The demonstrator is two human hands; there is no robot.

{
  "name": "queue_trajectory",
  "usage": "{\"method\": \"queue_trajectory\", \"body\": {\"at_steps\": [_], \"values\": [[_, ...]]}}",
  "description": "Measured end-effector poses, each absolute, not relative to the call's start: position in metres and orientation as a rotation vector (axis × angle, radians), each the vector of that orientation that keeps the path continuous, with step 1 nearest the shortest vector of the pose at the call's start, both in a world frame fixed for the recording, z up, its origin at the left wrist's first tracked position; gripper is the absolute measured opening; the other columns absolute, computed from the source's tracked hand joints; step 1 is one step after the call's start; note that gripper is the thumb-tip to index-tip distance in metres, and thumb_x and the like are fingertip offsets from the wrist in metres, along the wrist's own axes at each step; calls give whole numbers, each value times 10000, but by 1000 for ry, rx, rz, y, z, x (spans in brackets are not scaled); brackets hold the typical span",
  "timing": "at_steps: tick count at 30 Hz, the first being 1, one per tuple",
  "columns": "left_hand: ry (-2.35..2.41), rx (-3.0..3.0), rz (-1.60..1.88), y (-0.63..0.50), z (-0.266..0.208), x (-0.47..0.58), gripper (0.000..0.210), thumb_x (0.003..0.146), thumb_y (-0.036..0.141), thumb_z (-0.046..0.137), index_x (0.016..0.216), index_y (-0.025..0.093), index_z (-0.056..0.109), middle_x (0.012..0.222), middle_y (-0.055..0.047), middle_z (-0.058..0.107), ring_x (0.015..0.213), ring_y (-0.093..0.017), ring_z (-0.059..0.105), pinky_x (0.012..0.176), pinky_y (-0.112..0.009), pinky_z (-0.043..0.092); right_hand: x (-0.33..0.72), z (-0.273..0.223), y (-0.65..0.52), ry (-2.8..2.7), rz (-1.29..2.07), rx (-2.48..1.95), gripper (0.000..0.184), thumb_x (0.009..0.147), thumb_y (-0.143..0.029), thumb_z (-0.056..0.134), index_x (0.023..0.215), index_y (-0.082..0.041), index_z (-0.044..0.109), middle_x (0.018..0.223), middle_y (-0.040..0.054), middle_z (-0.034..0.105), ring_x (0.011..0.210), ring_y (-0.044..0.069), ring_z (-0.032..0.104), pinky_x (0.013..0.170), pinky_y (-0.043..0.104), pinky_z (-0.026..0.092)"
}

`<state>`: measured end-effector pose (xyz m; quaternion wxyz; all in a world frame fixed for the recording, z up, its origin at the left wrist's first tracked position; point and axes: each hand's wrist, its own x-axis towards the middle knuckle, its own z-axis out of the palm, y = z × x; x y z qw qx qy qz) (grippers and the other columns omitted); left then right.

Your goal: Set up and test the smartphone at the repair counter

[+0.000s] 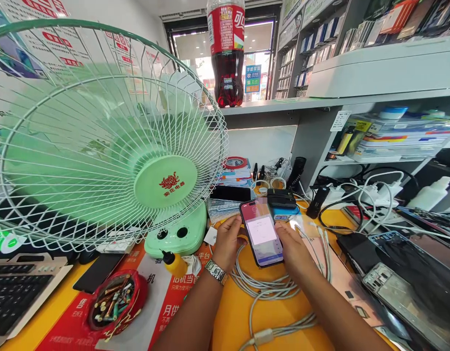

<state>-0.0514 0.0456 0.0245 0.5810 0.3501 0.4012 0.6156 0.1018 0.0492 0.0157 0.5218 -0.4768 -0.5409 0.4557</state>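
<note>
A smartphone (261,233) with its screen lit is held up, slightly tilted, above the orange tabletop. A white box shows on the screen, its text too small to read. My left hand (228,240) grips the phone's left edge; a metal-band watch (216,271) sits on that wrist. On the opposite edge, my right hand (291,243) is closed around the phone's side. Fingers behind the phone are mostly hidden. Below lies a coiled grey cable (265,287). Another dark phone (232,193) rests just beyond.
A big green fan (165,183) stands at the left. In front are a red bowl (139,292) of small cylindrical parts and a yellow bottle (175,263). A cola bottle (228,73) stands on the ledge. Phone parts (393,287) and white cables (371,195) crowd the right.
</note>
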Motion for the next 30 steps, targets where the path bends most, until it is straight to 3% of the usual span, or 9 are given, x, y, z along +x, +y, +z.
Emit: {"method": "queue_trajectory", "body": {"at_steps": [8, 18, 30], "values": [[986, 811, 1445, 47, 24, -53, 371, 692, 508, 714, 821, 161, 686, 716, -31, 649, 592, -108, 573, 446, -163, 382, 104, 20, 50, -1124, 1239, -1174, 241, 802, -472, 535, 803, -235, 582, 737, 20, 642, 636, 213, 582, 535, 290, 440], [1064, 843, 1504, 48, 23, -50, 355, 682, 502, 707, 723, 150, 686, 673, -31, 638, 578, -118, 546, 445, -177, 391, 104, 17, 50, -1210, 1170, -1188, 285, 833, -506, 482, 815, -242, 589, 696, 18, 624, 602, 211, 554, 507, 289, 423], [1051, 716, 1562, 47, 24, -49, 333, 650, 445, 763, 802, 170, 657, 786, -28, 677, 657, -128, 613, 456, -168, 399, 105, 17, 48, -1320, 1011, -1234, 341, 851, -540, 459, 886, -237, 611, 794, 37, 645, 706, 234, 560, 600, 315, 422]]}}
